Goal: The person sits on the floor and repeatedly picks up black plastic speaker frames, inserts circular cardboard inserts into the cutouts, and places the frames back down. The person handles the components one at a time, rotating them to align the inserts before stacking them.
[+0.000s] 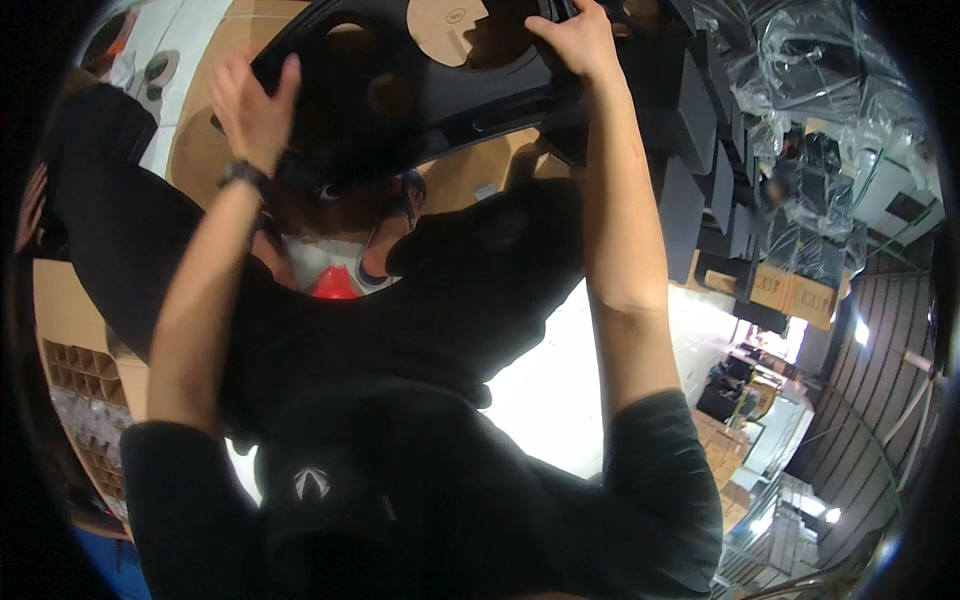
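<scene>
A large black panel with round openings (470, 95) lies across the top of the view, in front of my knees. Through its biggest opening shows a pale cardboard-coloured surface (445, 30). My right hand (578, 40) grips the panel's rim beside that opening, thumb on one side and fingers partly cut off by the frame's edge. Near the left end of the panel is my left hand (252, 110), slightly blurred, its thumb and fingers apart and nothing in them. Whether it touches the panel's edge, I cannot tell.
Brown cardboard (465, 170) lies under the panel, near my feet. A red object (335, 283) sits between my legs. Black boxes (685, 200) are stacked at the right, with plastic-wrapped goods (815, 60) behind. A divided cardboard box (85, 370) stands at the left.
</scene>
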### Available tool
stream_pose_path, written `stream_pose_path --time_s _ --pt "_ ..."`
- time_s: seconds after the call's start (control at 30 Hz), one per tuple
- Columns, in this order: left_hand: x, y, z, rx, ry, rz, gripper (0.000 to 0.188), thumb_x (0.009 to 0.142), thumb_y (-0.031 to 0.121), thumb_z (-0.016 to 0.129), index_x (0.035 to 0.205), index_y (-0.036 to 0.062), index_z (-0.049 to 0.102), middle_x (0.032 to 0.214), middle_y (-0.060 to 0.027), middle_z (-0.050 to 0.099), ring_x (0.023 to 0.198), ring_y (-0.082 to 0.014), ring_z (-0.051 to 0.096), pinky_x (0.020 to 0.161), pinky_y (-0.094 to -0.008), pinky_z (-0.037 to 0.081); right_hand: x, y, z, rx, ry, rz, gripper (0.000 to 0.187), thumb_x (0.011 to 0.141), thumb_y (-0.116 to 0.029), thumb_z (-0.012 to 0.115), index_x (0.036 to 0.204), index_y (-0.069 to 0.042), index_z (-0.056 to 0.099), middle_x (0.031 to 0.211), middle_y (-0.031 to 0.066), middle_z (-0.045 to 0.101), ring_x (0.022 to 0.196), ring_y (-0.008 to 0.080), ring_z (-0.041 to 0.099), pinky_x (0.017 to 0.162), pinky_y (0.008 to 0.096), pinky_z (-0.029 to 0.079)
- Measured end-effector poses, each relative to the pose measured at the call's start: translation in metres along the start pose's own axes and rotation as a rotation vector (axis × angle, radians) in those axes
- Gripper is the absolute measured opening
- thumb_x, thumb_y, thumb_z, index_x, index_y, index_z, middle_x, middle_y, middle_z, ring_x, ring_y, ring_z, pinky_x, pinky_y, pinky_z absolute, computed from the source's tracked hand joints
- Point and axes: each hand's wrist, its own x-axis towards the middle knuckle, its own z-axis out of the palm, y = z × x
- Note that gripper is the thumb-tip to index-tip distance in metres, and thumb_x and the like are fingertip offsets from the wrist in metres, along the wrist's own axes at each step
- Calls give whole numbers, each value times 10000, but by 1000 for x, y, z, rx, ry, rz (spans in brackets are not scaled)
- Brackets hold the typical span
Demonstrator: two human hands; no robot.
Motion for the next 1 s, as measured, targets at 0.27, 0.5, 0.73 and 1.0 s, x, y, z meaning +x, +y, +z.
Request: stream_pose_path --time_s 0.27,0.5,0.73,1.0 --pt "-75 60 -37 -136 -894 170 829 888 283 713 1613 243 314 899 -159 688 812 -386 693 689 -474 555 -7 -20 4 -135 56 44 869 697 -173 816 1501 -46 512 1378 237 642 1257 272 644 1078 355 483" --pt "-61 73 -40 60 -969 156 819 906 329 693 1615 240 293 956 -212 733 837 -419 722 715 -488 585 -10 -12 10 -290 144 -17 866 709 -255 808 1497 -50 512 1452 219 589 1348 356 569 1170 389 414" --pt "-58 89 -33 -146 -1106 37 913 885 345 723 1635 176 231 859 -189 733 829 -402 729 749 -480 578 -9 -7 11 -258 151 -8 858 702 -239 816 1479 -22 523 1485 227 557 1369 355 549 1165 387 427" --pt "-53 84 -18 -362 -1287 -93 1038 852 389 797 1628 51 196 796 -152 695 790 -288 708 760 -368 550 -18 -19 13 -277 167 -46 855 709 -223 802 1491 -37 513 1430 260 585 1325 388 574 1126 403 459"
